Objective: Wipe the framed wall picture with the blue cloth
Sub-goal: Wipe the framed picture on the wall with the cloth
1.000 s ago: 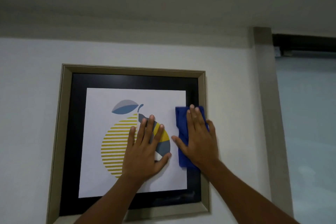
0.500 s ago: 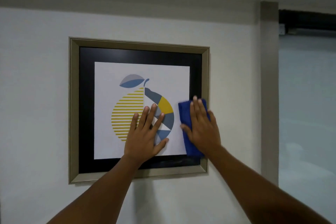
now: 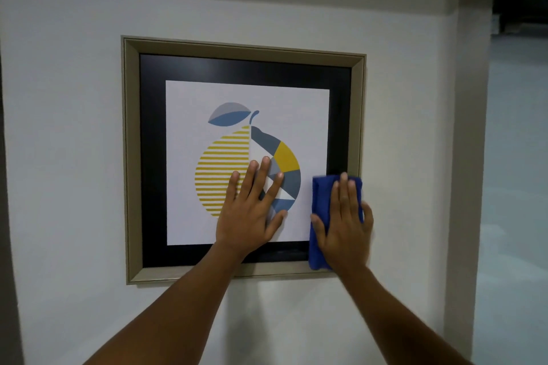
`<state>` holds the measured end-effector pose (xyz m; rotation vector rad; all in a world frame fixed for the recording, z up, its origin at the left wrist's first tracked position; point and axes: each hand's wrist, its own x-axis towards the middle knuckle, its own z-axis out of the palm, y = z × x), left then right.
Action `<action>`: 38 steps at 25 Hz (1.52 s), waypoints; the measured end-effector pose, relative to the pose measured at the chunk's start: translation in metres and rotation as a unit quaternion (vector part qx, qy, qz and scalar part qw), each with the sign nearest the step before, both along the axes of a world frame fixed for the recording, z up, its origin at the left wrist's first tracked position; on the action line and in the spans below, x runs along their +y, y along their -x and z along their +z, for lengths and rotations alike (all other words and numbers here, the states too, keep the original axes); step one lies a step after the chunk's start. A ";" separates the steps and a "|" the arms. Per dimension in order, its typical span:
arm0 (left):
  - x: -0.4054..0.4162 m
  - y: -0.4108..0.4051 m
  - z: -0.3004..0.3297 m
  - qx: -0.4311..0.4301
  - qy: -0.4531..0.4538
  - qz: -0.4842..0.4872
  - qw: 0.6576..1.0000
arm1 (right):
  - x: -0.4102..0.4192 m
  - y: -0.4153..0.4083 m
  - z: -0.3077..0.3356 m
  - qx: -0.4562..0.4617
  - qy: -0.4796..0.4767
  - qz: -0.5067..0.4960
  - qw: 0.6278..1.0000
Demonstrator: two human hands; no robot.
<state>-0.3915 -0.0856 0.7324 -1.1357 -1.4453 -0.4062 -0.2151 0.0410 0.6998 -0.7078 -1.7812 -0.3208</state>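
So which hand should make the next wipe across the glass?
The right hand, probably. It lies flat on the blue cloth, pressing it to the lower right corner of the framed picture. The left hand lies bare and flat on the print, bracing the frame.

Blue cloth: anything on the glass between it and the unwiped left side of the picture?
Yes. The left hand lies flat on the picture, directly left of the blue cloth pressed under the right hand at the lower right corner. Above it, nothing visible blocks.
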 end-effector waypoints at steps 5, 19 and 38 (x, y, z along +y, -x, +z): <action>-0.003 -0.003 0.002 0.002 0.009 0.002 1.000 | -0.022 0.024 -0.016 0.048 0.089 0.019 0.995; -0.014 0.012 0.001 0.054 0.028 -0.034 0.998 | -0.045 0.068 -0.019 -0.010 0.004 0.008 1.000; -0.009 0.008 -0.002 0.024 0.029 -0.003 0.999 | 0.011 0.008 0.211 -0.019 -0.073 -0.019 0.997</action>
